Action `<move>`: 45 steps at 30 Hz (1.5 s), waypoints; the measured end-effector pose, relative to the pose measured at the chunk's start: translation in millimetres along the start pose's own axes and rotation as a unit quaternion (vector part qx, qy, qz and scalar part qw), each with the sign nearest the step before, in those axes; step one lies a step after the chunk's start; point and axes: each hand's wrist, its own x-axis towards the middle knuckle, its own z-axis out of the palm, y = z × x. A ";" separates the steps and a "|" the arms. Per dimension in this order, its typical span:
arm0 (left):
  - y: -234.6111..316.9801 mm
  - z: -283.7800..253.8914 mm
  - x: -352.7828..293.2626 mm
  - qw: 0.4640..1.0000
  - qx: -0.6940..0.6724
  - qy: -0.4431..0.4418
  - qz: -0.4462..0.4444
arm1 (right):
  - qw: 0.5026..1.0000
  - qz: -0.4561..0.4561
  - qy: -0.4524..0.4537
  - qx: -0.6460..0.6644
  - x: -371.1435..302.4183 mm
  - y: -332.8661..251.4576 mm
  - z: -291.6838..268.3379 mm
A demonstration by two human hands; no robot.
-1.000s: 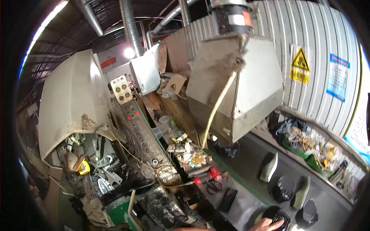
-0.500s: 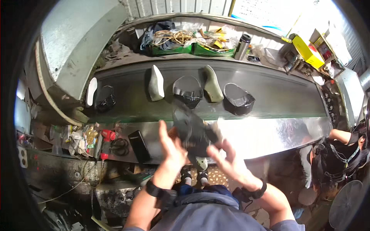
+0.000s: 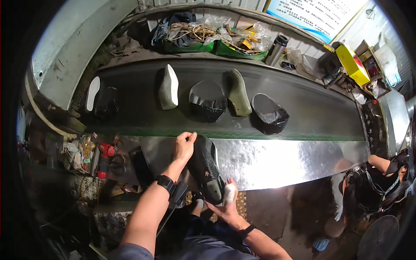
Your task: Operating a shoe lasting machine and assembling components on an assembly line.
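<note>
In front of me, a black shoe upper [image 3: 203,161] sits over a shoe last [image 3: 213,189], whose grey-green heel shows through at the lower end. My left hand [image 3: 184,146] pinches the upper's edge at the far, toe end. Beneath the heel, my right hand [image 3: 226,211] cradles the last with its fingers partly hidden. Something white [image 3: 229,193] covers or lies against its fingers; I cannot tell which. Beyond, on the dark conveyor belt [image 3: 143,117], stand a green last [image 3: 240,94], a white-soled last [image 3: 164,91] and black uppers, one of them [image 3: 208,106] nearest the green last.
A metal ledge [image 3: 242,158] borders the belt. To the left lie a black phone-like slab [image 3: 139,162] and a red power tool [image 3: 105,151]. Green bins [image 3: 236,52] and a thermos [image 3: 276,51] stand behind the belt. Another person [image 3: 381,182] is at the far right.
The blurred black upper has turned more upright and swung left. My left hand has risen to its toe end; my right hand has dropped under the heel. The belt's items have shifted slightly in view.
</note>
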 end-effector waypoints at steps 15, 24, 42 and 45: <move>21.0 -12.0 -56.1 0.975 0.213 -0.063 -0.032 | 0.981 0.081 -0.144 0.101 -6.5 19.1 -11.7; 25.3 -61.3 -67.1 0.980 0.131 0.103 -0.113 | 0.953 0.057 -0.211 0.211 18.5 4.3 -27.8; 20.6 -386.7 -386.4 0.890 -0.030 0.442 -0.108 | 0.652 0.212 -0.542 0.486 14.9 -310.3 46.0; 0.8 -441.5 -472.9 0.808 0.019 0.581 -0.096 | 0.639 0.197 -0.549 0.502 -51.1 -380.5 80.5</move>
